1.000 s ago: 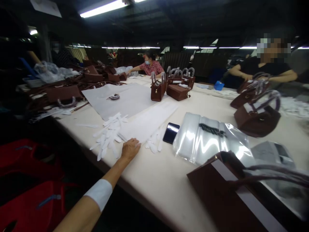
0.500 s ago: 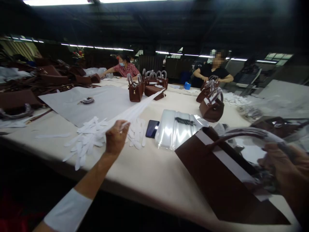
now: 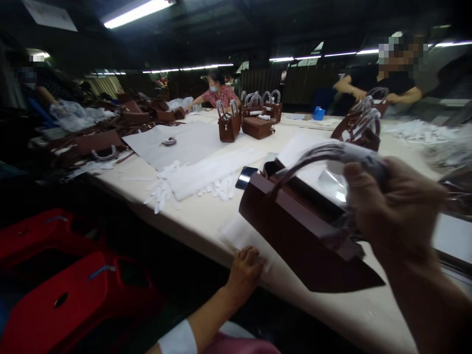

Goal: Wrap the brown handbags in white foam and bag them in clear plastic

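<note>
My right hand (image 3: 396, 211) is closed round the plastic-wrapped handles (image 3: 339, 150) of a dark brown handbag (image 3: 295, 231). The bag hangs tilted over the table, its open top facing away to the right. Low at the table's front edge, my left hand (image 3: 245, 273) pinches the near end of a thin white sheet (image 3: 239, 233). Part of that sheet is hidden behind the bag. Farther back lies another white sheet (image 3: 210, 172), across a heap of white strips (image 3: 162, 194).
A phone (image 3: 246, 177) lies left of the bag. Brown handbags (image 3: 258, 125) stand at the table's far side, with more at the right (image 3: 357, 128). Red stools (image 3: 62, 295) stand below at the left. Two co-workers (image 3: 223, 93) (image 3: 383, 83) are across the table.
My left hand has come down and toward me, to the table's front edge. The handbag in my right hand has moved left and up across the view. The view has turned, showing the stools.
</note>
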A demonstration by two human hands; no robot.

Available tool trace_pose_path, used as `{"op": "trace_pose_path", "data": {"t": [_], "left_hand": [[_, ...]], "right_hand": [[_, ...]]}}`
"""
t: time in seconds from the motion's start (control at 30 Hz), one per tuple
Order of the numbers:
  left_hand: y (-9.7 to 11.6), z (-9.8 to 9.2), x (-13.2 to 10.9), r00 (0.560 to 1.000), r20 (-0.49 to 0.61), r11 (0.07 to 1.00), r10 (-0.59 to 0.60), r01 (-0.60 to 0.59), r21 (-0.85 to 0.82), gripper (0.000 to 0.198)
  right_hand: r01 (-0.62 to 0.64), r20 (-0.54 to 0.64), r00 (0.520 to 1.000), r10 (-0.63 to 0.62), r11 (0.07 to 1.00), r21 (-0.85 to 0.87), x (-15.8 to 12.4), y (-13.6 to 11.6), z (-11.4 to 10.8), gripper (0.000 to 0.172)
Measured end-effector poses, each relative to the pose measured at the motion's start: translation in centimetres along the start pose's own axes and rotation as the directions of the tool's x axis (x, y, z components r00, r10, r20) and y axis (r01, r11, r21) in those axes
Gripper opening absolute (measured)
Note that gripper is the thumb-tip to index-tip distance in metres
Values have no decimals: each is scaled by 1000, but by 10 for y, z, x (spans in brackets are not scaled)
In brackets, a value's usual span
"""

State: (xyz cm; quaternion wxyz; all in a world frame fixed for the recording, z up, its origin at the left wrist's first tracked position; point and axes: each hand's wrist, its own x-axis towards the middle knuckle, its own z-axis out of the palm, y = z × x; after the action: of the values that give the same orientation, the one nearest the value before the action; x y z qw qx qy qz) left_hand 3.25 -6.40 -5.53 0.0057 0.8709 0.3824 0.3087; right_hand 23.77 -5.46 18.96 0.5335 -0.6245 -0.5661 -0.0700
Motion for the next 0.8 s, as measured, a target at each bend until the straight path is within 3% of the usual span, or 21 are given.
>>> {"op": "trace_pose_path", "data": {"t": [0.1,0.17,0.3,0.5,0.63,0.67,0.73,0.8], "left_hand": [[4,-5,-3,999,26,998,-45,44,43,25],[7,-9,-6,997,45,996,-68,66,53,24],[8,-15,-11,993,76,996,-85,85,8,28],[-9,-18,-10,996,20,979,-92,95,-180,32],[-25,-15,-7,995,-6,964,-102,97,-249,32],[-28,-14,-7,995,-13,961,-99,92,-261,31],[-32,-11,-10,996,-42,962,-84,70,-263,30],[-36,-7,-13,994,-102,973,-46,21,-229,32]], "right_hand": [[106,85,990,-113,991,86,-4,-8,49,33],[109,173,976,-132,985,137,-7,-5,77,31],[121,198,970,-143,985,119,-6,6,108,29],[120,198,972,-129,991,54,-1,2,115,32],[63,354,931,-85,995,73,5,3,107,46],[49,376,923,-80,995,91,9,8,105,51],[-33,314,949,-21,986,165,17,31,103,61],[-249,177,963,205,929,274,28,69,107,61]]}}
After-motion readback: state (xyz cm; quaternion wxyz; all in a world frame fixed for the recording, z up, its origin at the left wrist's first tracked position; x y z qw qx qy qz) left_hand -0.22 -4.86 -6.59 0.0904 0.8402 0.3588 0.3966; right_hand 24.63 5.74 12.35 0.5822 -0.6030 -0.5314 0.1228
